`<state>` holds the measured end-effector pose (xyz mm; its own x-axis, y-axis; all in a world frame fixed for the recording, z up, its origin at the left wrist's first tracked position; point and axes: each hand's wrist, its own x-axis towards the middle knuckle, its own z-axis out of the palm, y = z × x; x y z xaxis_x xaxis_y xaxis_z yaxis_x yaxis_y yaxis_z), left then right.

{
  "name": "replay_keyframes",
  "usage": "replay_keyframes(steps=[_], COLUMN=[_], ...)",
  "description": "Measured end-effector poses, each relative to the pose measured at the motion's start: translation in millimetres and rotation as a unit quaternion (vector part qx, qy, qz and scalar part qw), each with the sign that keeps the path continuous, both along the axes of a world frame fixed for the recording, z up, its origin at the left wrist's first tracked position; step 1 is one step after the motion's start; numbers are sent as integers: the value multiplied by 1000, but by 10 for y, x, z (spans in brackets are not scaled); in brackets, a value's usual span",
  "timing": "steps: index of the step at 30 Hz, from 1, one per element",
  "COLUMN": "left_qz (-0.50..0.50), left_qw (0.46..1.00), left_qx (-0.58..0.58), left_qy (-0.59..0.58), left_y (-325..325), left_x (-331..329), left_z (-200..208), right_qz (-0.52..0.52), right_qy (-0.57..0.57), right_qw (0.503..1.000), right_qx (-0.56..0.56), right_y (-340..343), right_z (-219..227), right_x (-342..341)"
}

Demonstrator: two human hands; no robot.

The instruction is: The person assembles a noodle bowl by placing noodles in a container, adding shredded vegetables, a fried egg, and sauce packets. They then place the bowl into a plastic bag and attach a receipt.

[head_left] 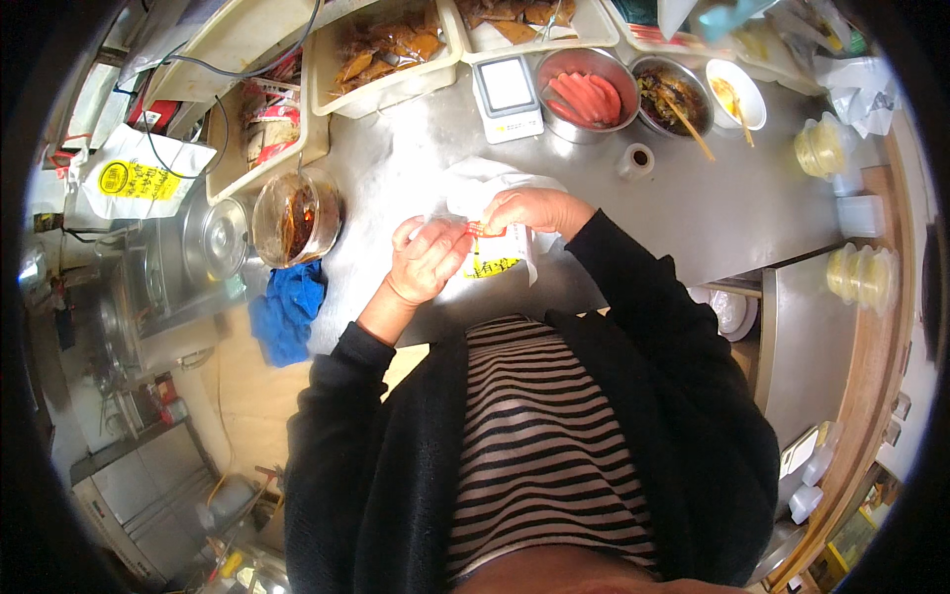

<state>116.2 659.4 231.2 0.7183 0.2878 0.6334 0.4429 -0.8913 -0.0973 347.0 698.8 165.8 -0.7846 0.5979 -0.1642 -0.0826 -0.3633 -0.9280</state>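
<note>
Over the steel counter, a white bag with yellow and red print [498, 259] hangs between my two hands, close to my body. My left hand [427, 259] has its fingers curled at the bag's upper left edge. At the top, near a red-printed part, my right hand [539, 210] pinches the bag from the other side. Thin white, partly see-through plastic [485, 176] bunches up just beyond my fingers. What lies inside the bag is hidden, and my fingers cover much of its top.
Beyond my hands stand a small scale [508, 97], a steel bowl of pink-red slices [585, 96], a bowl of dark food with chopsticks [672, 96] and a white bowl [735, 95]. A glass pot [297, 218] and blue cloth [287, 312] sit left; plastic containers [861, 275] stand right.
</note>
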Motion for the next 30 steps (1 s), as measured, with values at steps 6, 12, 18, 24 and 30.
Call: replay_keyframes(steps=[6, 12, 18, 24, 30], left_qz=[132, 95, 103, 187, 197], left_qw=[952, 599, 603, 616, 669], left_qx=[-238, -652, -661, -638, -590], left_qy=[-139, -455, -433, -423, -407], left_y=[-151, -208, -264, -56, 53], left_x=[165, 324, 325, 267, 167], left_z=[-9, 55, 220, 194, 120], right_qz=[-25, -63, -163, -161, -399], right_qy=[-10, -73, -81, -295, -399], right_qw=[1000, 991, 972, 924, 779], right_qx=[-5, -98, -152, 183, 273], right_y=[-105, -317, -375, -658, -937], right_z=[132, 355, 400, 521, 472], right_x=[-54, -228, -360, -299, -192])
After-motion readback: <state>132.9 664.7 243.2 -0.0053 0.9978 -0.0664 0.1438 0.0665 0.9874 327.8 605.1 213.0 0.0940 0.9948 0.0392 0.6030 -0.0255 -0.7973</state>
